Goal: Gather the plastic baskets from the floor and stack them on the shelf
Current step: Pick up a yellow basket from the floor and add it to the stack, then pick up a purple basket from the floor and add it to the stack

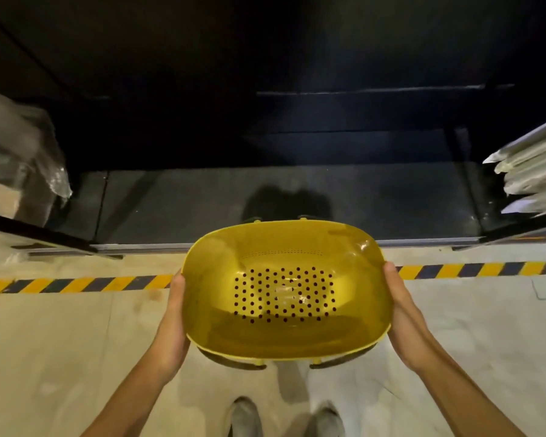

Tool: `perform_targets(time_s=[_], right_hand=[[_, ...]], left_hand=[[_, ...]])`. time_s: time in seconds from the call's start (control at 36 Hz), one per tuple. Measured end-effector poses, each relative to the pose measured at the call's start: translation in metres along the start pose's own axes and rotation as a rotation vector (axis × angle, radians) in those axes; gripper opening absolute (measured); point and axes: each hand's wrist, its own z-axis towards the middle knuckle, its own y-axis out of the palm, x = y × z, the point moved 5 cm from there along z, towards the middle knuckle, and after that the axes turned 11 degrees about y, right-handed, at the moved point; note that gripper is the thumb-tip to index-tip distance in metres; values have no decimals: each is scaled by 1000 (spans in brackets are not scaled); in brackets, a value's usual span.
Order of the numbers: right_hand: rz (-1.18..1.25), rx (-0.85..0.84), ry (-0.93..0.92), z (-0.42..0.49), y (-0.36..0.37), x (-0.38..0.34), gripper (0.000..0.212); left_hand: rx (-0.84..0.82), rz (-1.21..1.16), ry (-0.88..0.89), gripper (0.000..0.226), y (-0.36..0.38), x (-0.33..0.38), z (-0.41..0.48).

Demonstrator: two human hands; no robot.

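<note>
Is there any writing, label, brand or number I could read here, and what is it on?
No readable text anywhere in this view.
yellow basket: a shiny patch on its floor, too blurred to show any lettering.
striped floor tape: yellow and dark warning stripes only, no words.
wrapped packs at right: nothing legible.

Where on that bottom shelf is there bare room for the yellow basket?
Middle of the shelf board, straight ahead of the yellow basket, is bare. Crowded ends: plastic-wrapped goods left, wrapped bundles right.
</note>
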Motion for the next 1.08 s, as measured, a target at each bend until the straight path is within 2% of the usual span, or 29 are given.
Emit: perform_targets(time_s=[0.17, 0.28, 0.31, 0.36, 0.39, 0.53, 0.58, 0.67, 0.75, 0.83, 0.97, 1.08], right_hand=[[-37, 21, 4, 20, -3, 10, 49], [-27, 19, -7, 24, -1, 5, 72], [-40, 36, 1, 24, -1, 4, 66], [-68, 81, 20, 22, -3, 1, 24], [-91, 103, 21, 22, -5, 0, 18], [-310, 114, 52, 14, -11, -8, 29], [-389, 106, 1, 5, -11, -18, 39], [-609, 116, -81, -27, -1, -51, 42], [-853, 167, -135, -64, 5, -90, 55], [-996, 200, -254, -111, 5, -132, 70], [-1293, 334, -415, -217, 4, -207, 84], [-1407, 515, -521, -310, -8, -258, 84]], left_hand=[[33, 61, -12, 45, -2, -16, 11], [54, 102, -1, 42, -2, -18, 14], [54, 118, 2, 41, -1, -17, 14], [67, 147, 11, 42, -2, -14, 13], [73, 163, 13, 43, -3, -11, 11], [81, 273, -46, 71, -5, 8, 2], [84, 378, -45, 70, -1, 25, -6], [49, 570, 26, 63, 14, 65, -27], [-6, 838, 144, 75, 22, 108, -49], [-109, 1124, 297, 78, 39, 151, -76], [-276, 1447, 490, 122, 93, 234, -150], [-369, 1565, 630, 123, 149, 305, -219]])
